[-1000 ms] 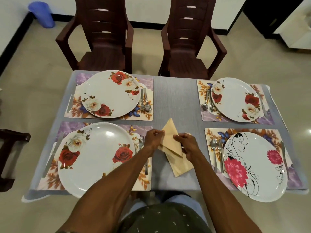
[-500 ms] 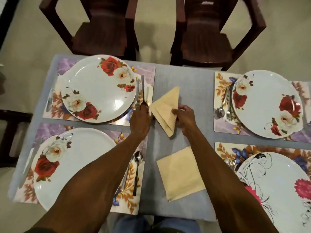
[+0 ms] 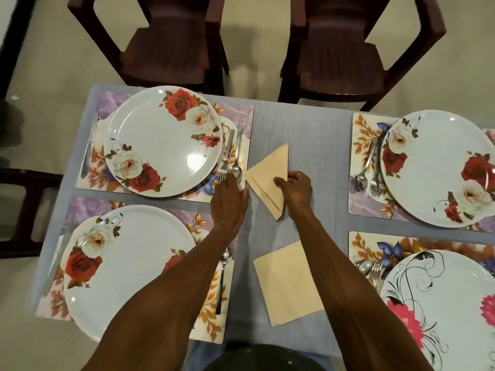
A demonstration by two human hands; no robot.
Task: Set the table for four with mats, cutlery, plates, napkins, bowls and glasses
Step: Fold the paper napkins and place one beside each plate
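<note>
A cream napkin folded into a triangle (image 3: 267, 174) lies on the grey tablecloth (image 3: 308, 135), its left corner touching the far left mat (image 3: 242, 116). My right hand (image 3: 296, 188) pinches the napkin's right edge. My left hand (image 3: 229, 199) is knuckles up at the napkin's left corner, fingertips over the bowl of that mat's spoon (image 3: 237, 156); what it holds is hidden. A stack of square cream napkins (image 3: 288, 282) lies nearer me. Each of the four floral mats carries a white flowered plate with cutlery beside it.
Plates: far left (image 3: 163, 140), near left (image 3: 128, 271), far right (image 3: 439, 167), near right (image 3: 439, 311). A knife (image 3: 89, 148) lies at the far left mat's outer edge. Two dark brown chairs (image 3: 171, 44) (image 3: 345, 49) stand at the far side.
Both hands carried the folded napkin away from the stack towards the far left mat and set it down by the mat's edge. The view has tilted further down.
</note>
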